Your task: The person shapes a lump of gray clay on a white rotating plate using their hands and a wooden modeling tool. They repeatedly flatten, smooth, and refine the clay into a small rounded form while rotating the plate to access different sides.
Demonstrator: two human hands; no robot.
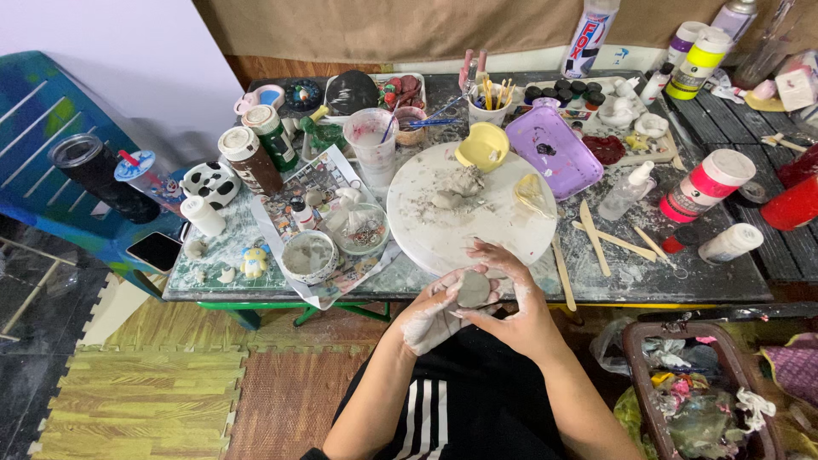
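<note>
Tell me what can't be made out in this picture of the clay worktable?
- Grey clay disc: underside hidden by the left hand and right hand, head view.
- Basket: cut off by the bottom edge.
- Small pots: colours too small to tell.
- Phone: screen dark.

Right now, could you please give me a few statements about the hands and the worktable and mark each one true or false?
1. Both hands, the left hand and the right hand, hold a flat piece of grey clay. True.
2. The round white board is bare. False: lumps of grey clay lie on it.
3. A yellow bowl sits at the far edge of the white board. True.
4. The purple tray lies left of the white board. False: it lies to its right.
5. Wooden sticks lie on the table right of the board. True.
6. The phone rests on the white board. False: it lies off the table's left end.
</note>
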